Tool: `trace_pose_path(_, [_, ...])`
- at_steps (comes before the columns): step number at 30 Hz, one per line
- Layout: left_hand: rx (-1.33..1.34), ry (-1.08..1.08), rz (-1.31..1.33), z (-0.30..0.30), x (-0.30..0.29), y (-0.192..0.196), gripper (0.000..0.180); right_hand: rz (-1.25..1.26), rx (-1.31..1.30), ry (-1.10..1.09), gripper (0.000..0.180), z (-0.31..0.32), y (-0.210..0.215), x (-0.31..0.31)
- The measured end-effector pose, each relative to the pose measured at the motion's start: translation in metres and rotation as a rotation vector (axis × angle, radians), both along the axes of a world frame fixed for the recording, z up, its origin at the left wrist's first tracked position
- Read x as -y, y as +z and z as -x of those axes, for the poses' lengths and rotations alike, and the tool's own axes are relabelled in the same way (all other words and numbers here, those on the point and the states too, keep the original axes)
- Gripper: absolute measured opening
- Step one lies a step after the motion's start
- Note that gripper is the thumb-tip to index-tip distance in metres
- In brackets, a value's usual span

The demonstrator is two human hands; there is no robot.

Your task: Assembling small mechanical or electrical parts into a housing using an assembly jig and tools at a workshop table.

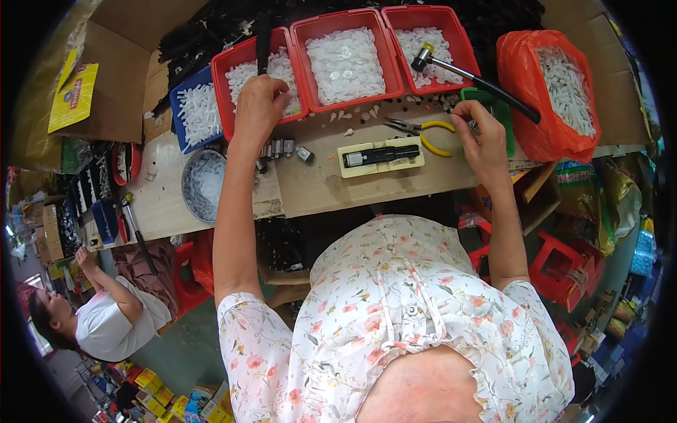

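Floral-print blouse [395,275] fills the foreground as a worker reaches across a cardboard-topped bench [317,194], where a cream block [360,171] cradles a black part [395,153] with a silvery metal piece [357,158] at its left end. Beyond the block and to its left, the left hand [261,106] is bent over a red tray [219,74] of small white pieces, its fingertips at the lower end of a long black strip [263,39]; whether they grip it cannot be told. Right of the block, the right hand [483,137] is raised with fingers curled, thumb and forefinger close together in front of a green tray [503,113]; what they may hold is too small to tell. Pliers [436,125] with yellow handles lie just beyond the block, toward its right. Farther beyond it, a second red tray [356,105] holds white discs, and a third [462,44] more white pieces, with a black-handled hammer [486,80] slanting from it toward an orange-red bag [513,70] of white parts. To the block's left stand short metal cylinders [288,146], then a round metal bowl [187,187] and a blue tray [176,121] of white pieces. Well off to the block's far left, another person [113,317] in a white top works at the bench.
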State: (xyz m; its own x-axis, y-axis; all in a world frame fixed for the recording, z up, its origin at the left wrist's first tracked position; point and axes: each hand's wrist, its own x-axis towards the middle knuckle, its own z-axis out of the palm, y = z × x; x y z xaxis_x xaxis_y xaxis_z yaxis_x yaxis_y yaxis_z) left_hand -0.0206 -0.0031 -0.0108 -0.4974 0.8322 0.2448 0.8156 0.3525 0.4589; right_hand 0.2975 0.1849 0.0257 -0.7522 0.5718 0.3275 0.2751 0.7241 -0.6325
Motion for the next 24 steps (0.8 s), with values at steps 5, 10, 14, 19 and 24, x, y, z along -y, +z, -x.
trace_pose_path(5, [0.025,0.017,-0.1,-0.008,0.003,0.007,0.014,0.032,-0.049,0.018,0.01,0.006,-0.002,0.005])
trace_pose_path(10, [0.822,0.308,-0.317,-0.048,0.006,0.031,0.008,0.234,-0.149,0.118,0.006,0.031,0.004,0.026])
trace_pose_path(14, [1.249,0.163,-0.525,-0.076,0.012,0.014,0.009,0.379,-0.22,0.237,0.006,0.059,0.012,0.048])
trace_pose_path(19, [1.736,-0.008,-0.744,-0.109,0.014,0.002,0.019,0.525,-0.353,0.335,0.007,0.084,0.006,0.065])
trace_pose_path(24, [1.891,-0.11,-0.799,-0.12,0.019,-0.01,0.017,0.395,-0.357,0.399,0.008,0.088,0.002,0.073])
